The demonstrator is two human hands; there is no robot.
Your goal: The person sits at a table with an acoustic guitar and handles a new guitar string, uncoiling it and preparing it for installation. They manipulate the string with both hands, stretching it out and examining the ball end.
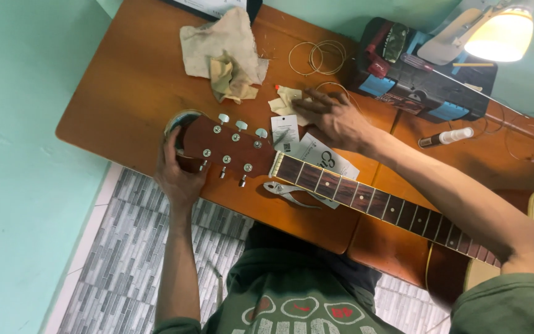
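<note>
The guitar head [224, 145] is gripped by the left hand [177, 176]. Beyond it, a small packet [287, 99] is touched by the right hand [335, 117], fingers spread wide. Pliers [288, 193] lie just beside the guitar head; a rag [227, 52] lies farther off.

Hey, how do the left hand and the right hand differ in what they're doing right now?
The left hand wraps the end of the guitar headstock at the table's near edge; the right hand lies spread, fingers splayed, farther back on the table. The left hand's grip is closed around wood; the right hand is flat, fingertips on a small paper packet, closed on nothing. Both are bare and over the same table.
</note>
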